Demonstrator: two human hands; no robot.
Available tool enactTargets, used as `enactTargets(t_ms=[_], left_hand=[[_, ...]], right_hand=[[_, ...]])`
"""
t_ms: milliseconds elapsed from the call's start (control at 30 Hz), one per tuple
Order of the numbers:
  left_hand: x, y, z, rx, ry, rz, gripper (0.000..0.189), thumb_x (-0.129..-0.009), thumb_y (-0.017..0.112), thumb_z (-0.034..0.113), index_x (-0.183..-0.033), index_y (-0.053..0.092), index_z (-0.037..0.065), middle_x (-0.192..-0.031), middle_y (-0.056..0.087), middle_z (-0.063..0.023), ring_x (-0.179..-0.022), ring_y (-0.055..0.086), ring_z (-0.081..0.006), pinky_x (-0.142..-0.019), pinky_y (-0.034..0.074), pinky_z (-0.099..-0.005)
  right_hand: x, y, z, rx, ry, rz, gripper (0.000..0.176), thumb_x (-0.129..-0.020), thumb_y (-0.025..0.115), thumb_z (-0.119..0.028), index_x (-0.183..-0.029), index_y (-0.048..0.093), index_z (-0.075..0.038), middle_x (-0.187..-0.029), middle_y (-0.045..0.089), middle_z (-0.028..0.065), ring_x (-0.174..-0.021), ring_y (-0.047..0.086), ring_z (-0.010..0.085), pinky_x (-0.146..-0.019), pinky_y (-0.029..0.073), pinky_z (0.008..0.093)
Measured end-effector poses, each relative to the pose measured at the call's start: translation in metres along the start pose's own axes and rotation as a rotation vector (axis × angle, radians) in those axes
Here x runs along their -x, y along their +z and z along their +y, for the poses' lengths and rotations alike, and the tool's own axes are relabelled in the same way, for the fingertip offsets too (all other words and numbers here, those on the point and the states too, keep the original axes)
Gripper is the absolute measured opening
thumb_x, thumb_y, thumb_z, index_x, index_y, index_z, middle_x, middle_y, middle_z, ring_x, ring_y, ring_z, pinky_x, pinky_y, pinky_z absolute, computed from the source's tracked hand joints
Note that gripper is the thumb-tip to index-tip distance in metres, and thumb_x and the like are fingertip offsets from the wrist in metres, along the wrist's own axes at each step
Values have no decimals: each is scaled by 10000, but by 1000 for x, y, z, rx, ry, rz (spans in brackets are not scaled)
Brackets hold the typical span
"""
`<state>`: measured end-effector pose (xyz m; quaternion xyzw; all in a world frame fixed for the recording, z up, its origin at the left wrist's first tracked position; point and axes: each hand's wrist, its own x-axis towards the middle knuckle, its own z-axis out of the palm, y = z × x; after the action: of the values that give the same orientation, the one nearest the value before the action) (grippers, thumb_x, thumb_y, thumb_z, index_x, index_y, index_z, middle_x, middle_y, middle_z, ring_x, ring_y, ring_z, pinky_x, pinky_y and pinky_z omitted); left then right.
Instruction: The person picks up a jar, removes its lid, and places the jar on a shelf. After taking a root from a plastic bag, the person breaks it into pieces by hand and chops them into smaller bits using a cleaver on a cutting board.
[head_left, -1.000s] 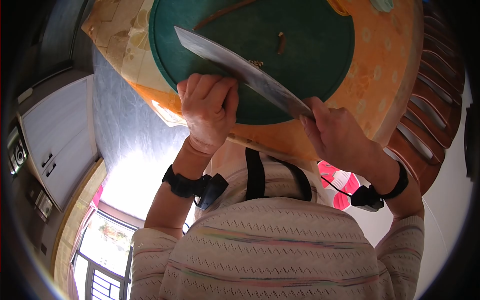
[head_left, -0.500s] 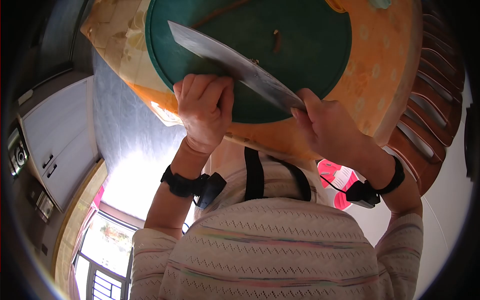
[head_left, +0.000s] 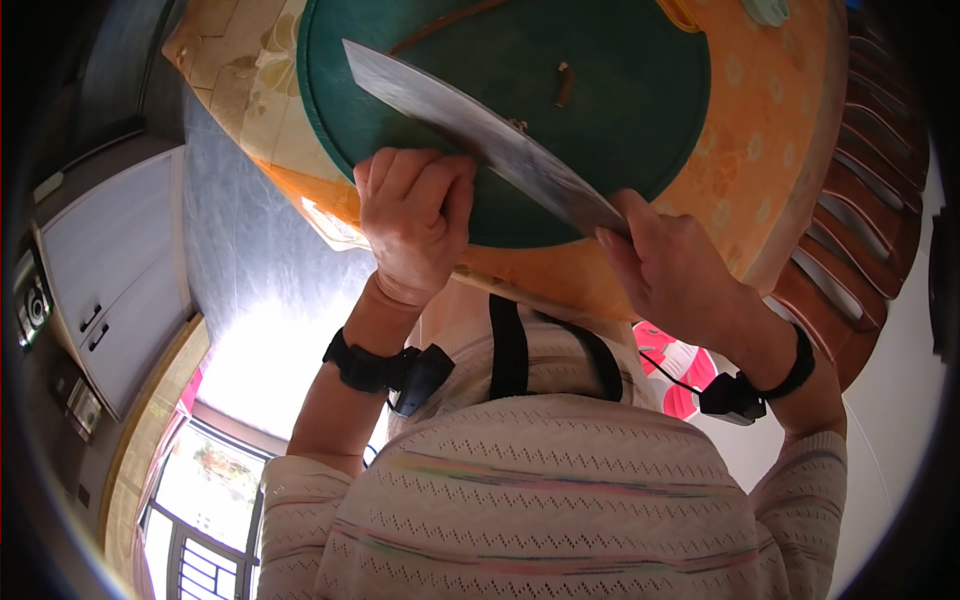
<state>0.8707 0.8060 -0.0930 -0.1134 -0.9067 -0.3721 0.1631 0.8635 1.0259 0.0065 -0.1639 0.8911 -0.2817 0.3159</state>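
Note:
My right hand (head_left: pixel 680 262) is wrapped around the handle end of a wide-bladed kitchen knife (head_left: pixel 480 130). Its blade slants across a round green cutting board (head_left: pixel 640 150), with the tip toward the upper left. Curled closed beside the blade, over the board's near edge, is my left hand (head_left: pixel 415 215); whatever its fingers may hold is hidden. A short brown piece of root or stick (head_left: pixel 564 88) with a pale end lies on the board. A longer brown stick (head_left: pixel 445 24) lies beyond the blade, and small crumbs (head_left: pixel 518 125) show along the blade's far side.
The board rests on a table with an orange patterned cloth (head_left: pixel 745 150). A brown slatted chair (head_left: pixel 850 240) stands close on the right. A pale green object (head_left: pixel 766 10) sits at the far right of the table. Cabinets (head_left: pixel 110 270) stand at the left.
My right hand and the knife's handle end have shifted slightly right and toward me. My left hand stays closed in nearly the same place. The board appears a little further right in view.

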Motion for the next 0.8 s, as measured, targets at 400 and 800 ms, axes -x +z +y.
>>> enactTargets(t_ms=[400, 800], left_hand=[[-1, 1, 4, -1, -6, -32, 133, -695, 716, -15, -791, 676, 68, -773, 615, -29, -743, 566, -200, -712, 393, -313], [-1, 3, 5, 9, -5, -39, 151, -693, 717, -20, -813, 682, 64, -783, 621, -29, -744, 562, -194, -716, 390, -304]], right_hand=[[4, 1, 5, 78, -23, 24, 110, -904, 529, -102, -884, 445, -34, -505, 500, 129, -466, 545, 343, -446, 430, 416], [8, -1, 7, 32, -9, 45, 99, -901, 540, -88, -886, 453, -42, -523, 501, 127, -461, 547, 324, -425, 424, 395]])
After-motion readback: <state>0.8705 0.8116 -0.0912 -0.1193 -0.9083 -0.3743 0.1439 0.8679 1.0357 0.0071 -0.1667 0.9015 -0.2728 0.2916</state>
